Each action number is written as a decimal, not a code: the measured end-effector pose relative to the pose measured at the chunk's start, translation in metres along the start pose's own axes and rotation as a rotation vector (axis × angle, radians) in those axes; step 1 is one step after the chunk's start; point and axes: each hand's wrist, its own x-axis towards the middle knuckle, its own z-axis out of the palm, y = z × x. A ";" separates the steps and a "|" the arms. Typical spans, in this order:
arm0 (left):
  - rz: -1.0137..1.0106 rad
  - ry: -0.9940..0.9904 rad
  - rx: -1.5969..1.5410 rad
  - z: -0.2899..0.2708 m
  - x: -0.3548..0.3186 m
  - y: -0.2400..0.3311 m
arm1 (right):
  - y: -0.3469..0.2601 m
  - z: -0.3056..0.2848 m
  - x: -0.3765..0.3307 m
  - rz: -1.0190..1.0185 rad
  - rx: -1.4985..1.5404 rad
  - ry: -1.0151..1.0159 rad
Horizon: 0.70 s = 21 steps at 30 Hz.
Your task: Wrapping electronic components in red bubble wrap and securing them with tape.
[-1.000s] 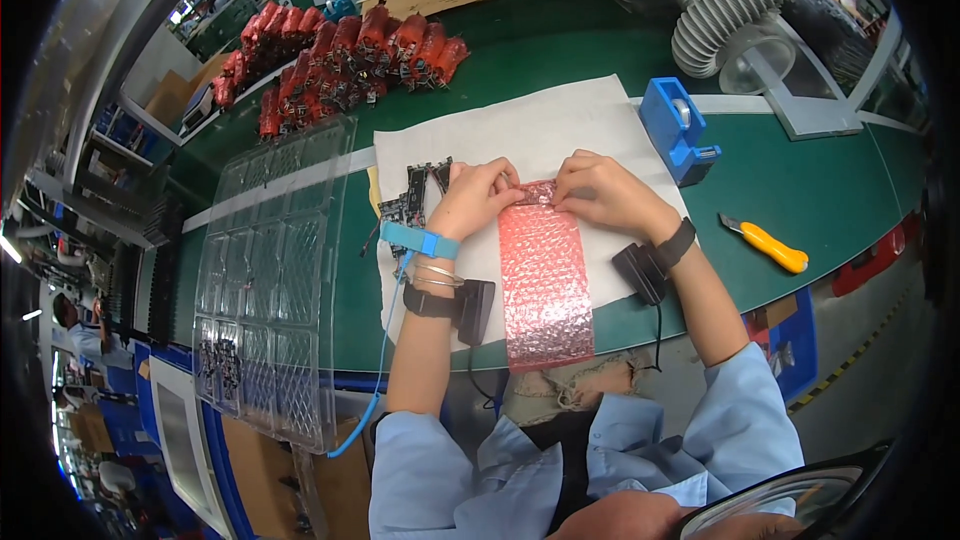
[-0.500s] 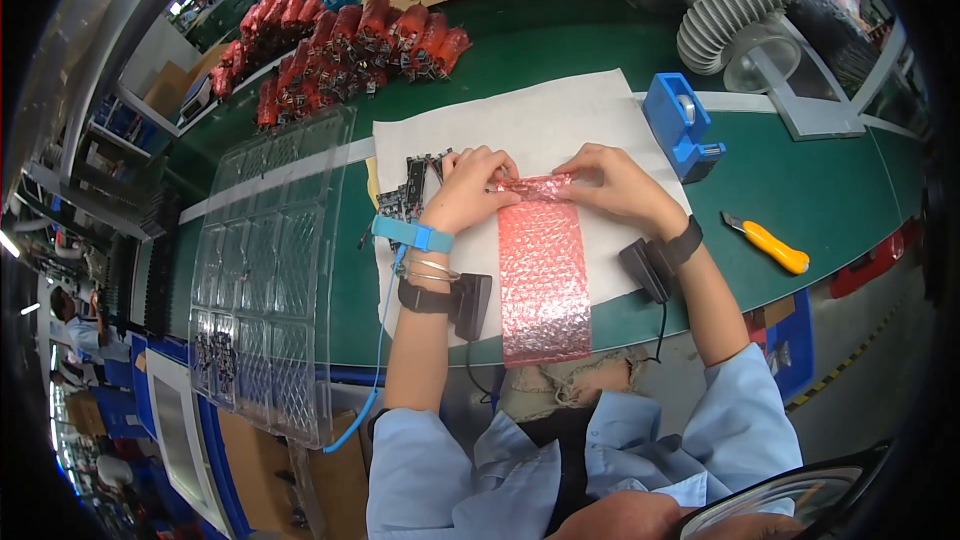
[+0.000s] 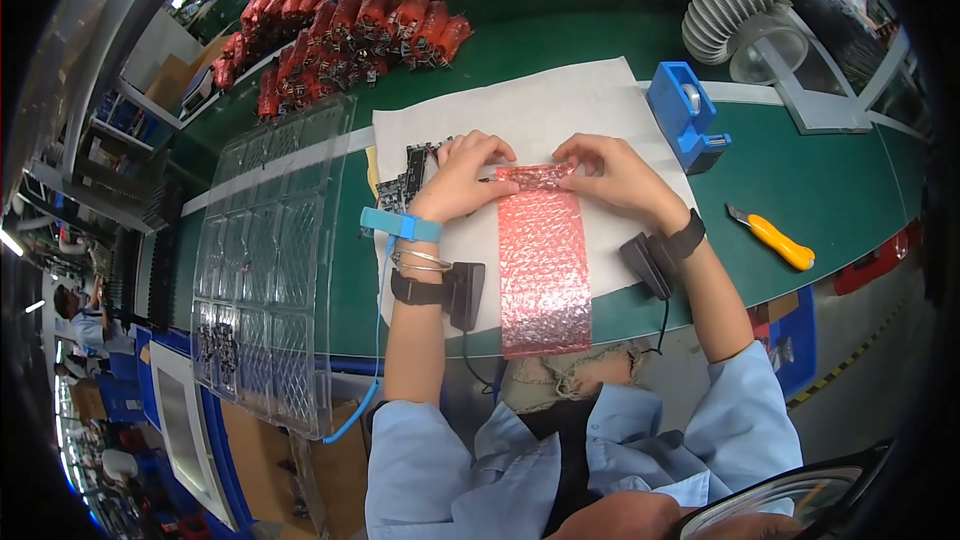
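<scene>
A long strip of pink bubble wrap (image 3: 545, 275) lies in front of me on white paper (image 3: 470, 285), its near end hanging over the table edge. At its far end the wrap is folded over into a narrow band. My left hand (image 3: 468, 175) is closed on the left end of this fold, thumb pressed along it. Opposite it, my right hand (image 3: 610, 178) pinches the fold's right end. Whatever lies inside the fold is hidden. Several dark circuit boards (image 3: 402, 190) lie beside my left hand, partly covered by it. A blue strap (image 3: 402, 225) with a cord circles my left wrist.
A clear plastic tray (image 3: 265, 260) with small parts stands at left. Red-wrapped bundles (image 3: 370, 30) are heaped beyond it. To the right are a blue tape dispenser (image 3: 688, 120), a yellow utility knife (image 3: 775, 240) and a grey extraction hose (image 3: 745, 0). Another person's hands work at the far side.
Both my hands and the folded end have shifted slightly away from me, and the wrap's near end has drawn up a little. The other person's hands have moved at the far side.
</scene>
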 end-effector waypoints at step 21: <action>-0.436 0.263 0.034 -0.046 -0.026 -0.040 | -0.006 0.001 0.000 -0.155 -0.137 -0.025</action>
